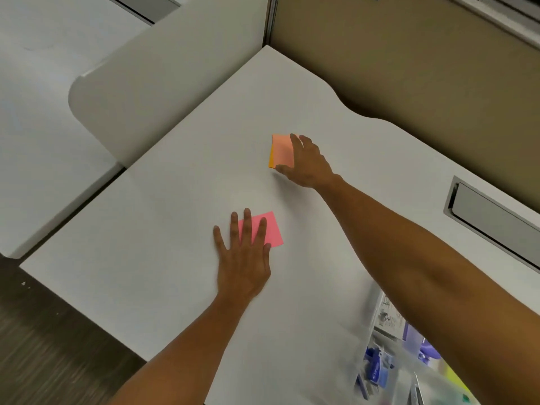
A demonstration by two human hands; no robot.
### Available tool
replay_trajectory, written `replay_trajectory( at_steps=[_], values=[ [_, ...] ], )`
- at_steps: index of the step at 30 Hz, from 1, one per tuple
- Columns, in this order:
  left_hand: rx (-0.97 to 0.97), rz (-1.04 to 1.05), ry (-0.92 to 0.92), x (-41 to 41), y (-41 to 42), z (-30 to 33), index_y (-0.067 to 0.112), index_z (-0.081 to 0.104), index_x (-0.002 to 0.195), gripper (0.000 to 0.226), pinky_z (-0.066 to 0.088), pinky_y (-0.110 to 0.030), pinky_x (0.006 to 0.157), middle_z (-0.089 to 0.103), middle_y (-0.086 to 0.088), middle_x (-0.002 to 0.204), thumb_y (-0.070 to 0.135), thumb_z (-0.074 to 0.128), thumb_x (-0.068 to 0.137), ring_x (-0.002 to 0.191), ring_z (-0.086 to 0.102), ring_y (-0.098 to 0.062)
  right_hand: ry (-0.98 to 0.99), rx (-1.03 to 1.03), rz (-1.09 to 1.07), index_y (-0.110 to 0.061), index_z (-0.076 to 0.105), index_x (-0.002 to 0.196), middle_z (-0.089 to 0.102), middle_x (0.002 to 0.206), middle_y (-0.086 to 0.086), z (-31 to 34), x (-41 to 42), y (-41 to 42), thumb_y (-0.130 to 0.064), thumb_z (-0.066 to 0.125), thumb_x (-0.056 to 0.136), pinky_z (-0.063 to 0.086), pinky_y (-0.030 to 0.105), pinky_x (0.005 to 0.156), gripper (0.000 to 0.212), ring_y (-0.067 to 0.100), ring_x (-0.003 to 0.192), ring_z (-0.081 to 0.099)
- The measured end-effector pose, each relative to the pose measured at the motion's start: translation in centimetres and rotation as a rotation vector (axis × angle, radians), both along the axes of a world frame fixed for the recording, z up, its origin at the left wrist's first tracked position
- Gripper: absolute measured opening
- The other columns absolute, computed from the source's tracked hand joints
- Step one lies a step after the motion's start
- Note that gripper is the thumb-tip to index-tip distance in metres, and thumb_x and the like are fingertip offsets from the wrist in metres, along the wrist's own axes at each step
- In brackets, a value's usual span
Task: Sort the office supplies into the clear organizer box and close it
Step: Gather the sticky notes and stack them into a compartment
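An office: white desk [163, 235] against cubicle partition [409, 62].

Both forearms are bare right up to the frame's edge, no sleeve showing on either; the left hand [244, 258] and right hand [309, 165] wear no gloves, rings or watch

There is one camera, worn on the person's head. It looks forward and down at the white desk [175, 229] from close above. Both arms reach out from the bottom edge. The wide lens bends the edges, and the low corners look blurry.
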State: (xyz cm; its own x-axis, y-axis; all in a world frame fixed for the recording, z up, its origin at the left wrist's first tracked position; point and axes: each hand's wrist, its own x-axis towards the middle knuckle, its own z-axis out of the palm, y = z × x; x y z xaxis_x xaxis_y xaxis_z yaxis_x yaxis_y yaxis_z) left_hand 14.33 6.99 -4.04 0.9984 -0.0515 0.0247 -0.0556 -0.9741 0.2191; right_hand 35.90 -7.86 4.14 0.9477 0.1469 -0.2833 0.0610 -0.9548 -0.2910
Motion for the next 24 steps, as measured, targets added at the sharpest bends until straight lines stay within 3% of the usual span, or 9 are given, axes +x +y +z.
replay_trajectory(
  at_steps=[6, 9, 12, 19, 24],
  values=[
    [-0.026, 0.008, -0.004, 0.1, -0.1, 0.0, 0.023, 0.018, 0.153, 0.057, 0.008, -0.067, 0.111, 0.005, -0.012, 0.162, 0.042, 0.021, 0.099, 0.148, 0.002, -0.036, 0.095, -0.051, 0.111, -0.020, -0.003, 0.156, -0.007, 0.164, 0.008, -1.1, 3.0, 0.6, -0.064, 0.067, 0.077, 0.015, 0.050, 0.117, 0.114, 0.028, 0.150, -0.008],
    [-0.031, 0.010, 0.007, 0.1, -0.1, 0.0, 0.023, 0.016, 0.153, 0.058, 0.008, -0.067, 0.112, 0.005, -0.012, 0.162, 0.043, 0.022, 0.099, 0.148, 0.002, -0.036, 0.127, -0.046, 0.106, -0.023, 0.005, 0.155, 0.010, 0.161, 0.005, -1.4, 3.4, 0.8, -0.060, 0.071, 0.073, 0.024, 0.048, 0.113, 0.111, 0.027, 0.149, 0.008],
    [-0.042, 0.016, 0.004, 0.1, -0.1, 0.0, 0.023, 0.015, 0.153, 0.058, 0.008, -0.067, 0.111, 0.005, -0.011, 0.162, 0.043, 0.021, 0.099, 0.148, 0.002, -0.035, 0.096, -0.101, 0.092, -0.025, 0.029, 0.140, 0.034, 0.141, 0.006, -1.0, 3.6, 1.1, -0.059, 0.074, 0.064, 0.039, 0.046, 0.094, 0.095, 0.031, 0.132, 0.033],
    [-0.048, 0.017, 0.007, 0.1, -0.1, 0.2, 0.023, 0.015, 0.153, 0.058, 0.008, -0.066, 0.112, 0.005, -0.011, 0.162, 0.043, 0.020, 0.099, 0.148, 0.002, -0.035, 0.199, -0.205, -0.031, -0.015, 0.023, 0.143, 0.032, 0.137, 0.011, -1.0, 2.3, 0.8, -0.071, 0.082, 0.048, 0.039, 0.049, 0.100, 0.125, 0.034, 0.130, 0.031],
    [-0.047, 0.018, 0.011, 0.0, -0.1, 0.4, 0.022, 0.017, 0.153, 0.057, 0.007, -0.066, 0.112, 0.006, -0.012, 0.161, 0.041, 0.021, 0.099, 0.148, 0.002, -0.035, 0.199, -0.177, -0.075, -0.009, 0.027, 0.135, 0.034, 0.127, 0.011, -1.3, 0.7, 0.1, -0.075, 0.081, 0.044, 0.041, 0.050, 0.099, 0.125, 0.032, 0.123, 0.034]
  ],
)
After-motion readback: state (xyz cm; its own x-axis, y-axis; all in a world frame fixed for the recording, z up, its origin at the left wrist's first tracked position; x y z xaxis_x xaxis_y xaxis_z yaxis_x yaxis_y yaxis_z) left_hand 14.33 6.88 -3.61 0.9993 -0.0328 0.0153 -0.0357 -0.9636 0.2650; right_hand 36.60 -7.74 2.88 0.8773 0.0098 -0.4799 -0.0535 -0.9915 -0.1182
